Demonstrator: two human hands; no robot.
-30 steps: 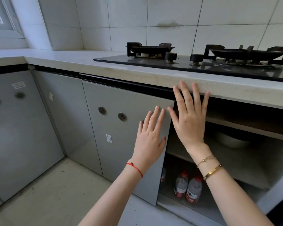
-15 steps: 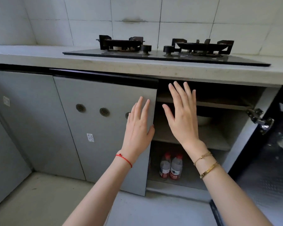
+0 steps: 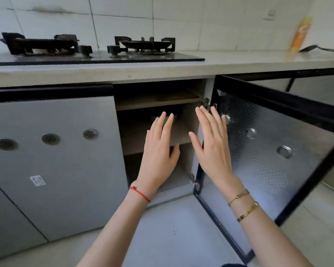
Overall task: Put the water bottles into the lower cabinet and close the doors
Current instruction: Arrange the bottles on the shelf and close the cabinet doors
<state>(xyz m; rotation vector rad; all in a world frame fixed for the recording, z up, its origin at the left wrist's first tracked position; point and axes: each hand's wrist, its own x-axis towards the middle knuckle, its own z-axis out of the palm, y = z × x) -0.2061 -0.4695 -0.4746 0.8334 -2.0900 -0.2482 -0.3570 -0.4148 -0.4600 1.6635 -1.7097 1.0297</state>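
The lower cabinet (image 3: 188, 122) under the stove stands half open. Its left grey door (image 3: 66, 160) is shut flat. Its right door (image 3: 274, 151) is swung wide open toward me, showing a dimpled metal inner face. My left hand (image 3: 158, 151) hovers flat with fingers spread in front of the opening and hides the bottom compartment, so no water bottles show. My right hand (image 3: 212, 143) is also flat and empty, held close to the hinge edge of the open door. Neither hand touches a door.
A black two-burner gas stove (image 3: 96, 56) sits on the pale countertop (image 3: 239, 64). An orange bottle (image 3: 299, 35) stands at the far right near a dark utensil. Inside the cabinet a bowl (image 3: 174, 118) rests on the middle shelf. More grey doors run to the left.
The view has swung right, bringing the open right door into sight. Both hands moved right, off the left door, to the opening. The bottles seen earlier are now behind my left hand.
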